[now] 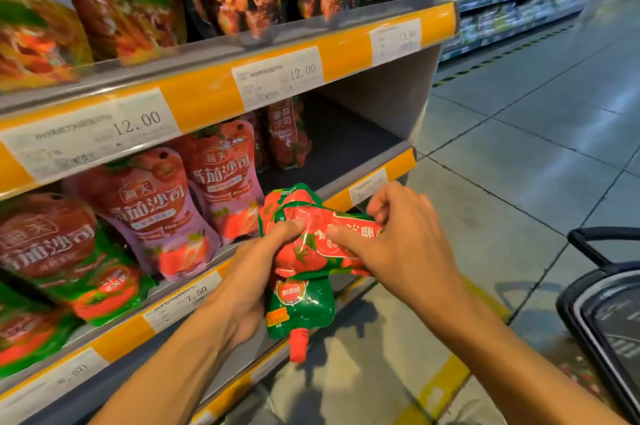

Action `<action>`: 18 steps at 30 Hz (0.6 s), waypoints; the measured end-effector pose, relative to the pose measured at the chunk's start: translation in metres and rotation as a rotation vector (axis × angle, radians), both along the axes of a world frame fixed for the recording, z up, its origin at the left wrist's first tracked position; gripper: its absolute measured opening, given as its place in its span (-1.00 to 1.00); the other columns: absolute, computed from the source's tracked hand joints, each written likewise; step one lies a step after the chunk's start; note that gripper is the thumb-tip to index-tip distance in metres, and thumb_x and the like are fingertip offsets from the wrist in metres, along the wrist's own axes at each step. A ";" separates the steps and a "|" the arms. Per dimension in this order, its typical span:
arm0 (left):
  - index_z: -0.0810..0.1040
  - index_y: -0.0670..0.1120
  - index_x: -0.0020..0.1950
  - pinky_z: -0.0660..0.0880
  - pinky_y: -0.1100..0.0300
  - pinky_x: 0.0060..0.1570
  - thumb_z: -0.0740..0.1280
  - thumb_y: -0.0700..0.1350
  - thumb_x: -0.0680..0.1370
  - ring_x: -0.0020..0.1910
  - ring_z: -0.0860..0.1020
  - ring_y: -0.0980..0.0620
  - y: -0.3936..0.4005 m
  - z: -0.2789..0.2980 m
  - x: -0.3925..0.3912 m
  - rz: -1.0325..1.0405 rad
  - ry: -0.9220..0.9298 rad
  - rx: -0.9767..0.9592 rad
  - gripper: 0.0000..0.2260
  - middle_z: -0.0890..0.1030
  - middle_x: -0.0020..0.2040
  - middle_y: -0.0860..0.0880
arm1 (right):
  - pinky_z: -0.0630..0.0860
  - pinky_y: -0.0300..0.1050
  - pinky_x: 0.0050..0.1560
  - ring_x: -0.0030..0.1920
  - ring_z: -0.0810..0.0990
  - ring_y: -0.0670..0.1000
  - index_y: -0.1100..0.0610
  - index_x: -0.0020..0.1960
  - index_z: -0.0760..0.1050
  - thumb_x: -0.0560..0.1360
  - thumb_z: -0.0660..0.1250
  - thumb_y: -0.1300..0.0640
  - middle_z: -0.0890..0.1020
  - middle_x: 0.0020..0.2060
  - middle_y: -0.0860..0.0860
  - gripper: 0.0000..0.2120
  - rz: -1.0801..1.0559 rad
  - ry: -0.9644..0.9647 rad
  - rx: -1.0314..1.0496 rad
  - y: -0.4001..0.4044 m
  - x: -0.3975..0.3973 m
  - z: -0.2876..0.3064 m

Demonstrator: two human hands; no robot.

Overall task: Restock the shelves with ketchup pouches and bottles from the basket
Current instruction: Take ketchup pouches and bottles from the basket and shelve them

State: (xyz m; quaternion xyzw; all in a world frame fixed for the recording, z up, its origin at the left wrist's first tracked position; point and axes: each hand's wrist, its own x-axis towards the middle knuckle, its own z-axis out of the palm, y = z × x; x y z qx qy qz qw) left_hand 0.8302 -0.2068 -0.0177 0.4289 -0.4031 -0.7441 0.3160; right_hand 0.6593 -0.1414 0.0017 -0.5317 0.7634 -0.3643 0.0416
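Both hands grasp a bunch of green-and-red ketchup pouches [308,251], held in air just in front of the middle shelf's front edge [367,187], near its right end. Left hand [249,272] grips the bunch from the left, thumb pressed on the top pouch. Right hand [401,237] grips from the right, index finger laid across the top pouch, other fingers curled over its far end. One pouch hangs below the bunch w/ its red cap [298,345] pointing down; exact no. of pouches in the bunch can't be told.

Middle shelf: pink-and-red pouches [221,178] stand upright at the front, approx. centre; green-and-red pouches [69,251] at the left end; right end of the shelf deck bare. Upper shelf [346,43] carries sauce packs; price tags read 12.00. Middle-shelf tag reads 7.50.

Black basket [602,313] sits on the floor at the right edge of view, well apart from the shelf unit.
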 end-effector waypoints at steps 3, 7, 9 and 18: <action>0.75 -0.07 -0.06 0.64 0.03 -0.23 0.53 0.14 0.22 -0.11 0.72 -0.15 0.007 0.004 -0.014 0.058 0.085 0.060 -0.60 0.72 -0.01 -0.20 | 0.45 -0.04 -0.33 -0.35 0.50 0.03 0.06 -0.42 0.35 0.40 0.22 -0.50 0.48 -0.48 -0.06 -0.37 -0.113 0.012 0.167 0.017 0.001 -0.004; 0.76 -0.03 -0.08 0.65 0.05 -0.25 0.51 0.13 0.27 -0.10 0.72 -0.13 0.013 0.009 -0.030 0.067 0.152 0.081 -0.67 0.72 0.00 -0.18 | 0.59 -0.01 -0.12 -0.30 0.65 0.04 0.22 -0.31 0.57 0.42 0.16 -0.54 0.68 -0.35 0.08 -0.21 -0.046 -0.411 0.385 0.023 -0.007 -0.011; 0.76 0.02 -0.12 0.64 0.09 -0.30 0.50 0.12 0.29 -0.13 0.73 -0.10 0.018 0.010 -0.035 0.049 0.163 0.067 -0.75 0.73 -0.01 -0.16 | 0.52 -0.07 -0.14 -0.20 0.62 -0.02 0.11 -0.17 0.58 0.41 0.29 -0.47 0.68 -0.23 0.03 -0.39 -0.071 -0.780 0.261 0.020 -0.012 -0.014; 0.72 0.07 0.09 0.65 0.06 -0.09 0.39 0.26 0.43 0.07 0.69 -0.11 0.033 0.003 -0.044 -0.059 0.185 0.047 -0.63 0.70 0.13 -0.12 | 0.70 -0.02 -0.09 -0.05 0.75 0.04 0.17 0.17 0.59 0.52 0.46 0.17 0.75 -0.04 0.07 -0.76 -0.045 -1.458 -0.146 -0.011 -0.032 -0.006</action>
